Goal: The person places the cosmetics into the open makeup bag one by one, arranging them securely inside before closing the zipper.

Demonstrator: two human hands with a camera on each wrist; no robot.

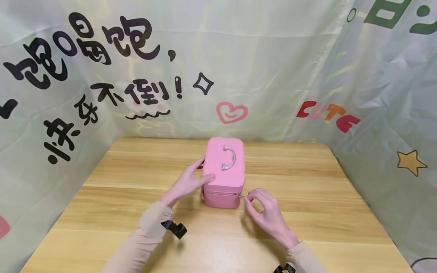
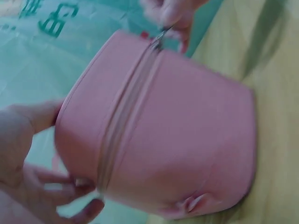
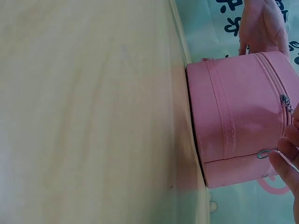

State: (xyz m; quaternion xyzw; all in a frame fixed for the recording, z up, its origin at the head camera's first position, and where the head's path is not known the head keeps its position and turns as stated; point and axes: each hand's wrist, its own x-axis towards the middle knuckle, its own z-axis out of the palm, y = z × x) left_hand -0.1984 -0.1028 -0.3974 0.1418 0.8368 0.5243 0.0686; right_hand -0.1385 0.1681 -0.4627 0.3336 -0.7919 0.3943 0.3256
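Note:
A pink vanity case (image 1: 223, 180) with a zip round its lid stands upright on the wooden table. Its curved silver handle (image 1: 234, 157) lies on top. My left hand (image 1: 187, 182) holds the case from the left, thumb on the lid and fingers along the side. At the near right corner, my right hand (image 1: 268, 212) pinches the metal zipper pull (image 1: 241, 196) between thumb and fingertips. The left wrist view shows the zip (image 2: 125, 119) running across the case's side, its teeth closed along the part that shows. Low on that side is a small pink tab (image 2: 192, 203).
The wooden table (image 1: 164, 167) extends around the case. A printed cloth backdrop (image 1: 269, 68) with writing and drawings rises along its back and sides. On each sleeve sits a small black wrist camera, the left one (image 1: 175, 228) near the table's front.

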